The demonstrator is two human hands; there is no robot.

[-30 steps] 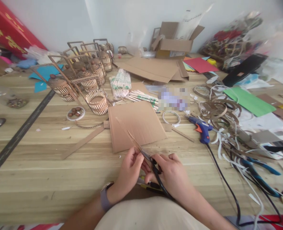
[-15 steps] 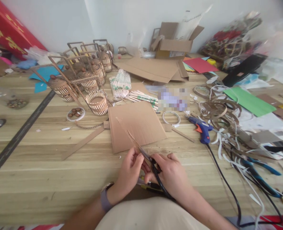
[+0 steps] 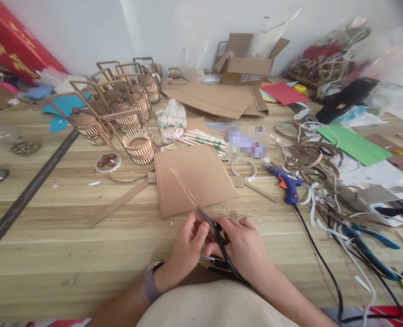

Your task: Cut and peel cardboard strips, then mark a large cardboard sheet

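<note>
My right hand point(image 3: 244, 243) is closed on a pair of scissors point(image 3: 229, 260) with black handles, their metal blades pointing up and left. My left hand point(image 3: 190, 240) pinches a thin strip of brown cardboard point(image 3: 183, 186) at its near end, where the scissor blades meet it. The strip slants up and left over a flat cardboard square point(image 3: 210, 170) on the table. Below my hands, a yellow and black utility knife point(image 3: 216, 264) is partly hidden by the right hand and scissors.
Small slatted baskets point(image 3: 138, 149) with tall handles stand at the left, near a white ring of brown beads point(image 3: 107, 162). A blue glue gun point(image 3: 290, 184) lies to the right, its black cord trailing forward. Beyond are blue-handled pliers point(image 3: 368, 252) and tangled strips point(image 3: 319, 156).
The cardboard strip's far end has shifted slightly right and down. Both hands keep nearly the same place and grip.
</note>
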